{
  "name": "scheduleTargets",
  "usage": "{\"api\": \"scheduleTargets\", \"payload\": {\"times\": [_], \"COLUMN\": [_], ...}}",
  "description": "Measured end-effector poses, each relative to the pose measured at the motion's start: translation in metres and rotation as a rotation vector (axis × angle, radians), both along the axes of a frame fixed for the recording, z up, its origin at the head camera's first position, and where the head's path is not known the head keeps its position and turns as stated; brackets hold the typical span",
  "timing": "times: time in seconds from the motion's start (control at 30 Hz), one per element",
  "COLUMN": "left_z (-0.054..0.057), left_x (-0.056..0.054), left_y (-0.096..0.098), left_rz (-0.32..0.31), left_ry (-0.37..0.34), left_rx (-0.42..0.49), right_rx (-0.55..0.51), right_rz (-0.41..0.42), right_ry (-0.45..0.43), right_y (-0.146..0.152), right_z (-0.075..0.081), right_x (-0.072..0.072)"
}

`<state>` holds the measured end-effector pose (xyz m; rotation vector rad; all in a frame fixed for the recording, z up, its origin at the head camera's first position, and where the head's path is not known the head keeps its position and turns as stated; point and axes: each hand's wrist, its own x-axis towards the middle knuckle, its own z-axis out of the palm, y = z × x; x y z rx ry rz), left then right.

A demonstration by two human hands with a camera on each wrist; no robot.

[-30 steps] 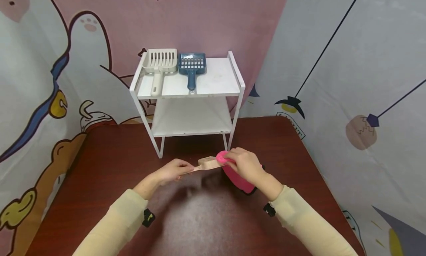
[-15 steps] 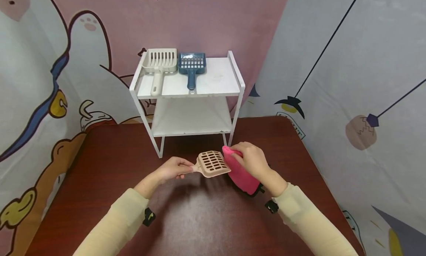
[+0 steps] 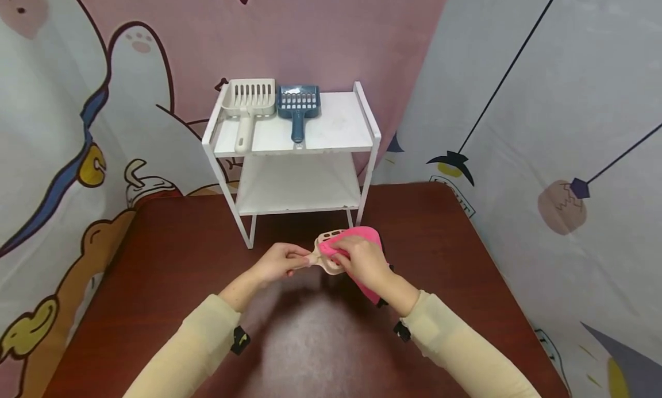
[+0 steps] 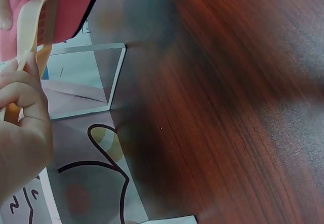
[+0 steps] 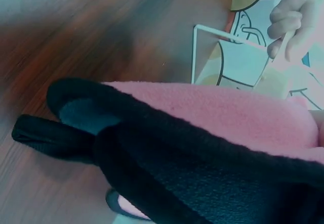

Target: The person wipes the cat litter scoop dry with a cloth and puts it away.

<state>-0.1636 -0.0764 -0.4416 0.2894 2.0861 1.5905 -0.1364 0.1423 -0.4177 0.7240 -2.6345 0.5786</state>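
Observation:
My left hand (image 3: 279, 263) grips the handle of a beige slotted litter scoop (image 3: 331, 267), held above the table. With its fingers, my right hand (image 3: 366, 263) presses a pink fleecy cloth (image 3: 364, 234) onto the scoop's head. The cloth covers much of the slotted part and hangs down on the right. In the right wrist view the cloth (image 5: 217, 105) shows a thick black edge, a dark inner side and a black loop. From the left wrist, the scoop (image 4: 29, 29) appears side-on, close against the cloth. The right fingertips are partly hidden by the cloth.
A white two-tier rack (image 3: 342, 122) stands at the back of the dark red wooden table (image 3: 170, 243). On its top tier lie a white litter scoop (image 3: 245, 132) and a blue litter scoop (image 3: 297, 125). Printed fabric walls (image 3: 331, 30) enclose the back and sides.
The scoop's slotted face turned up, then the cloth came over it. My right hand first drew back to the right, then moved left onto the scoop. My left hand shifted slightly right.

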Motion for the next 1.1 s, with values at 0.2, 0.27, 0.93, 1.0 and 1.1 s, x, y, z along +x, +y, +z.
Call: {"api": "scheduleTargets", "payload": {"times": [0.2, 0.27, 0.93, 1.0, 1.1], "left_z": [-0.001, 0.001, 0.025, 0.029, 0.033], "left_x": [0.001, 0.001, 0.003, 0.003, 0.002], "left_y": [-0.002, -0.003, 0.002, -0.002, -0.01], "left_rz": [0.013, 0.009, -0.284, -0.261, -0.223], "left_ry": [0.004, 0.006, 0.274, 0.251, 0.182], "left_rx": [0.014, 0.017, -0.167, -0.162, -0.128], "right_rx": [0.001, -0.002, 0.053, 0.01, -0.068], "right_rz": [-0.077, -0.109, -0.098, -0.113, -0.149], "right_ry": [0.029, 0.024, -0.184, -0.18, -0.214], "right_y": [0.012, 0.019, 0.036, 0.047, 0.065], "right_z": [-0.003, -0.002, 0.007, 0.005, 0.004], "right_x": [-0.002, -0.002, -0.006, -0.007, -0.007]}}
